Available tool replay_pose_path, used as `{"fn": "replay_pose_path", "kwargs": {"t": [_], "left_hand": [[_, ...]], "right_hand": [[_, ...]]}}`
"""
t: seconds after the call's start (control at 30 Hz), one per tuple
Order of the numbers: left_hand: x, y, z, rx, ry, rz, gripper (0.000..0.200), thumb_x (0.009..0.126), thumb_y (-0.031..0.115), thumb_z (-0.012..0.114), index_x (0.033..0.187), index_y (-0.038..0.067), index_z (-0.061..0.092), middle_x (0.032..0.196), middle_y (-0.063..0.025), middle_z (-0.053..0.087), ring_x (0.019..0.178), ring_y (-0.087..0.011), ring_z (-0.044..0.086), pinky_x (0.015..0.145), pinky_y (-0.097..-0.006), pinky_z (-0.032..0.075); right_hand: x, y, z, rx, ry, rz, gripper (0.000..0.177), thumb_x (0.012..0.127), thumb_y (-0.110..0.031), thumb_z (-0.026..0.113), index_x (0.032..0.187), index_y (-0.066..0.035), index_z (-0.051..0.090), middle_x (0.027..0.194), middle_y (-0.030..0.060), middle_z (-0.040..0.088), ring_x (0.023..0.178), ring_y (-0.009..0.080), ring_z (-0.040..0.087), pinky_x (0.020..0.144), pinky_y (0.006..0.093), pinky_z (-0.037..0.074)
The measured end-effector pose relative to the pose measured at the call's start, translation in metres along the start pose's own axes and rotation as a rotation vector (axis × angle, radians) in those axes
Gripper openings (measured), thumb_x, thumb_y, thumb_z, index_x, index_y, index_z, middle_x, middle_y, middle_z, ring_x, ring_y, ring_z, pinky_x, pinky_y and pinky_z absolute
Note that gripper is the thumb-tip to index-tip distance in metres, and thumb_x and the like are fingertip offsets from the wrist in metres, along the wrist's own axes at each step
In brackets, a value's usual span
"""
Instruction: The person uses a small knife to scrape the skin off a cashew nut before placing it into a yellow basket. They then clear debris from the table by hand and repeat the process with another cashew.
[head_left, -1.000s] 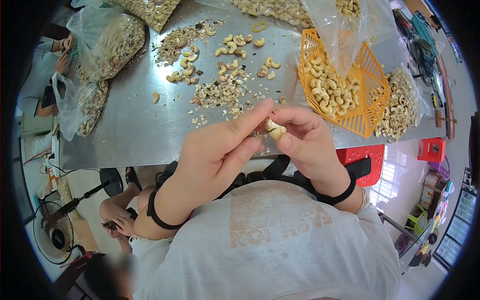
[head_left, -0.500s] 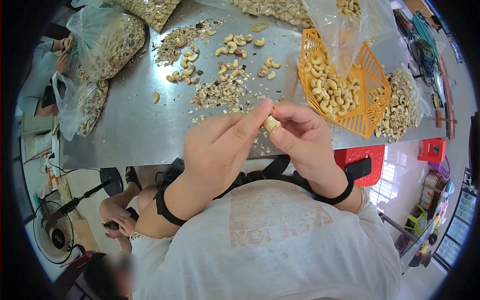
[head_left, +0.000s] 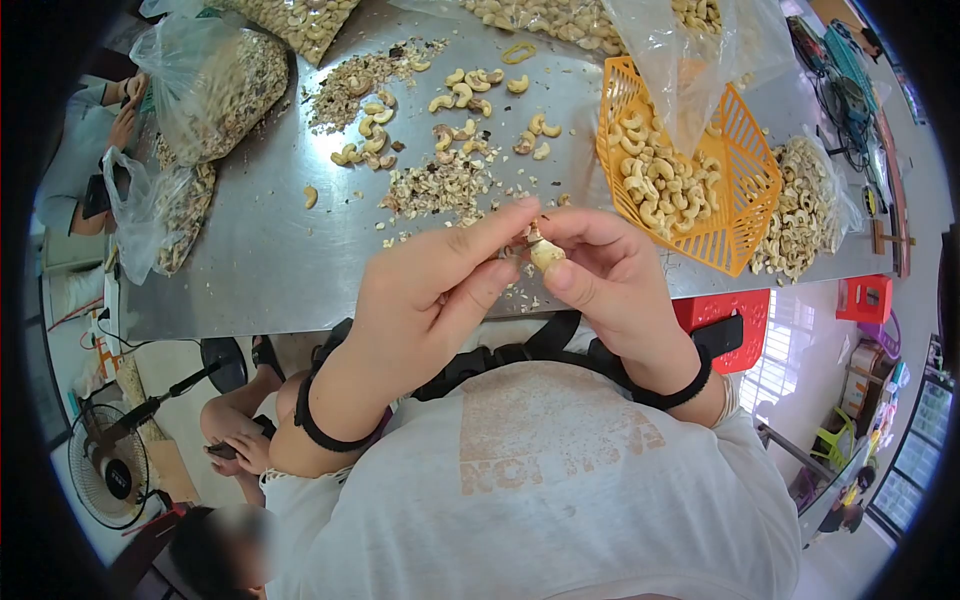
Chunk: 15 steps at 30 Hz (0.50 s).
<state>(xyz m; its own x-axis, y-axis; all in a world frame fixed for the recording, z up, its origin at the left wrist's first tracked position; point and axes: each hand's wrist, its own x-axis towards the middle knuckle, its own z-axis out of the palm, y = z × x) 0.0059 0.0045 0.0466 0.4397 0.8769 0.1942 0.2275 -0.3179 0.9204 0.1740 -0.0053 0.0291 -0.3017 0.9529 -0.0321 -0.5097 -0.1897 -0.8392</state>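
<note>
Between the thumb and forefinger of my right hand point(head_left: 622, 285) is a pale cashew nut point(head_left: 546, 254), with a brownish patch at its upper end. My left hand point(head_left: 425, 285) meets it from the other side, its forefinger and thumb pinched close to the nut. Something small and dark shows at those left fingertips, too small to make out. Just beyond my hands lies a heap of pale cashew crumbs point(head_left: 440, 188) on the metal table point(head_left: 260, 270). Loose whole cashews point(head_left: 375, 130) sit in little groups behind it.
An orange basket point(head_left: 745, 215) holding cashews stands at the right, beside a spilled cashew pile point(head_left: 800, 215). Plastic bags of nut pieces point(head_left: 235, 95) line the left. A red stool point(head_left: 745, 355) with a phone point(head_left: 718, 335) is below the table edge. Another person's hands point(head_left: 240, 455) are at lower left.
My left thumb has come into view below its forefinger, and the left wrist has shifted slightly. The cashew has tilted in my right fingers, showing more of its pale side.
</note>
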Motion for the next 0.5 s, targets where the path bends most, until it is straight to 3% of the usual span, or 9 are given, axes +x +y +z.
{"fn": "replay_pose_path", "kwargs": {"t": [0.23,0.43,0.5], "left_hand": [[0.002,0.002,-0.008,0.051,-0.109,-0.047,0.034,0.076,-0.001,0.05,0.11,0.003,0.051,0.091,-0.0106,0.059,0.078,-0.0151,0.057,0.07,-0.023,0.041],[0.002,-0.001,-0.006,0.232,-0.084,0.073,0.033,0.077,-0.004,0.049,0.109,0.003,0.052,0.089,-0.0097,0.06,0.074,-0.0142,0.057,0.066,-0.0228,0.043],[0.001,-0.006,-0.003,0.079,-0.003,0.076,0.03,0.079,0.0,0.048,0.109,0.002,0.051,0.08,-0.006,0.06,0.063,-0.0092,0.053,0.057,-0.0196,0.041]], "right_hand": [[0.0,0.0,-0.001,-0.164,0.015,-0.072,0.023,0.069,-0.006,0.066,0.089,0.001,0.057,0.088,0.0052,0.057,0.083,0.011,0.051,0.075,0.0243,0.04],[0.0,0.001,-0.001,-0.361,-0.003,-0.196,0.022,0.067,-0.006,0.068,0.086,0.0,0.058,0.088,0.0054,0.057,0.082,0.0113,0.053,0.074,0.024,0.04],[-0.001,0.002,0.0,-0.375,0.036,-0.185,0.023,0.067,-0.006,0.067,0.087,0.0,0.058,0.087,0.0058,0.058,0.081,0.0119,0.053,0.074,0.0245,0.041]]}}
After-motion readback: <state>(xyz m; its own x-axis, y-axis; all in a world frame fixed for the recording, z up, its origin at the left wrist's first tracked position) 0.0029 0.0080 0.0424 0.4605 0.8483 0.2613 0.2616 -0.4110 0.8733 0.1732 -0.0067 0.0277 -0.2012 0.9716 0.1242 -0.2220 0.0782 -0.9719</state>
